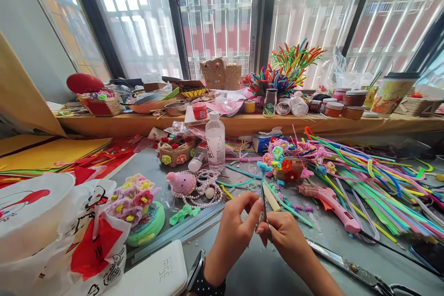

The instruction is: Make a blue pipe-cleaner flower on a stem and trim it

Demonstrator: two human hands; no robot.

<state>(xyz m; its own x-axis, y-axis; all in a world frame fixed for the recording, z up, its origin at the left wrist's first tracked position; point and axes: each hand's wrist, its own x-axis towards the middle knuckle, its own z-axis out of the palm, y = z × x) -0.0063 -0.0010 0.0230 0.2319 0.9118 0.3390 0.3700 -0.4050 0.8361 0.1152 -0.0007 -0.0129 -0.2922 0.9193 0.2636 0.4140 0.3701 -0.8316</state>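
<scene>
My left hand (237, 229) is closed, thumb and forefinger pinched on the thin stem of a blue pipe-cleaner flower (264, 168), which stands upright above the fingers. Close beside it, my right hand (286, 236) has its fingers curled round a slim, dark metal tool (265, 210); its exact kind is hard to make out. The tool runs along the stem, and the fingers hide where the two meet. Just behind the hands lies a cream-coloured stick (271, 197). A basket (290, 167) of fuzzy pipe-cleaner flowers stands beyond the blue one.
To the right lie a pink glue gun (331, 203), bundled pipe cleaners (385, 203) and large scissors (350, 266). A clear bottle (215, 143) and a pink crocheted piece with beads (182, 182) stand behind. At left are a flower pot (147, 224), a white power bank (156, 273) and a plastic bag (97, 240).
</scene>
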